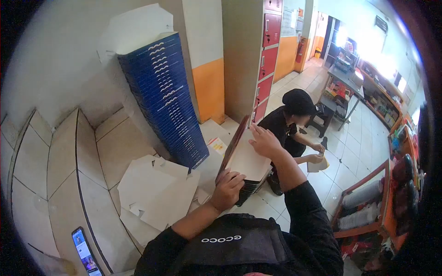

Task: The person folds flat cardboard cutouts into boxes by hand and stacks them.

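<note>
A cardboard box (251,163) with a white inside and a raised dark red side lies in front of me, on top of a stack of dark boxes (248,187). My left hand (226,187) is closed on the box's near corner, thumb and fingers bent around the raised side. At the far end, my right hand (266,141) touches the same side with fingers stretched out. To the left, loose white cardboard sheets (156,191) lie in a pile. Behind them rises a tall stack of blue boxes (161,92), with an open white flap (142,27) on top.
A co-worker in black (294,115) crouches just beyond my right arm, holding a pale piece (318,164). A phone (86,250) lies on the tiled step at lower left. Red lockers (269,64) stand ahead; an orange-framed rack (363,200) is on the right.
</note>
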Motion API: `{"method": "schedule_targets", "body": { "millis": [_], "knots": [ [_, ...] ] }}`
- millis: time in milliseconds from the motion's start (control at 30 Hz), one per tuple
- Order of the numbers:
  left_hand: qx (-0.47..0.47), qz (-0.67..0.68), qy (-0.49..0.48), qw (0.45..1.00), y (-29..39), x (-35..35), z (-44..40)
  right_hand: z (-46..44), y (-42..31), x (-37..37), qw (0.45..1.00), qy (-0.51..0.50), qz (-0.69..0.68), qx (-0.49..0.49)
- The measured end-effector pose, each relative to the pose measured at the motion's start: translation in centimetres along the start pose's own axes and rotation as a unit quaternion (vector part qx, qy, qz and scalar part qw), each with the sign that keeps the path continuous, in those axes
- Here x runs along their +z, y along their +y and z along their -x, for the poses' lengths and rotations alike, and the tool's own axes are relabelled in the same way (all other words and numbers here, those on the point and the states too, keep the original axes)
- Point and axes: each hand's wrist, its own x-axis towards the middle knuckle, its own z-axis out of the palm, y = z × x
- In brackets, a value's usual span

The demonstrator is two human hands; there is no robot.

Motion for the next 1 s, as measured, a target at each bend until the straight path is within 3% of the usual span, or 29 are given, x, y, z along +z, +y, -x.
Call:
{"method": "schedule_targets", "body": {
  "millis": [133, 200, 233, 267, 333, 400, 433, 533, 633, 700, 733, 800, 833, 867, 933, 967, 1000],
  "knots": [
    [0.052, 0.007, -0.062, 0.997, 1.2, -2.1, 0.8, 1.5, -0.6, -1.5, 0.990, 0.131, -0.059, -0.002],
    [0.123, 0.004, -0.122, 0.985, 1.4, -4.4, 3.2, 3.3, -2.3, -3.6, 0.912, 0.328, -0.244, -0.027],
    [0.041, -0.019, -0.292, 0.955, 1.5, -7.4, 3.1, 4.6, -3.0, -3.9, 0.872, 0.370, -0.316, -0.050],
    [-0.076, -0.067, -0.206, 0.973, 0.9, -8.5, 3.9, 6.1, -3.6, -4.2, 0.824, 0.409, -0.387, -0.068],
    [-0.297, -0.156, -0.026, 0.942, -0.3, -9.8, 5.9, 9.2, -6.3, -5.9, 0.739, 0.313, -0.556, -0.214],
    [-0.439, -0.187, -0.191, 0.858, -2.2, -10.6, 9.1, 9.8, -7.9, -6.6, 0.768, 0.153, -0.470, -0.407],
    [-0.500, -0.198, -0.268, 0.800, -2.6, -11.0, 9.8, 9.7, -9.3, -6.8, 0.759, 0.091, -0.453, -0.460],
    [-0.500, -0.195, -0.377, 0.754, -3.9, -12.1, 9.3, 9.0, -13.2, -4.9, 0.707, -0.033, -0.446, -0.548],
    [-0.580, -0.061, -0.140, 0.800, -5.7, -13.9, 11.7, 8.9, -16.5, -0.6, 0.688, -0.199, -0.490, -0.497],
    [-0.596, -0.047, -0.030, 0.801, -3.6, -15.4, 10.6, 10.0, -19.3, 4.1, 0.792, -0.201, -0.523, -0.242],
    [-0.597, -0.039, 0.021, 0.801, -2.5, -16.1, 9.8, 9.8, -20.4, 5.1, 0.802, -0.193, -0.548, -0.142],
    [-0.523, -0.085, -0.132, 0.838, 0.7, -15.1, 10.2, 9.0, -22.1, 6.5, 0.767, -0.160, -0.621, 0.024],
    [-0.421, 0.003, -0.154, 0.894, 1.9, -14.9, 9.9, 8.7, -22.3, 6.6, 0.731, -0.141, -0.661, 0.088],
    [-0.312, 0.092, -0.174, 0.930, 2.6, -14.8, 10.0, 8.6, -22.1, 6.4, 0.772, -0.112, -0.626, 0.000],
    [-0.431, 0.267, -0.085, 0.857, 2.7, -14.9, 11.3, 8.9, -22.0, 6.4, 0.831, -0.056, -0.526, -0.172],
    [-0.485, 0.349, -0.037, 0.801, 2.5, -15.2, 11.7, 8.7, -22.0, 7.8, 0.822, -0.116, -0.494, -0.260],
    [-0.509, 0.429, 0.100, 0.739, 2.2, -15.5, 11.6, 9.0, -22.1, 7.0, 0.830, -0.099, -0.415, -0.358]
  ]
}}
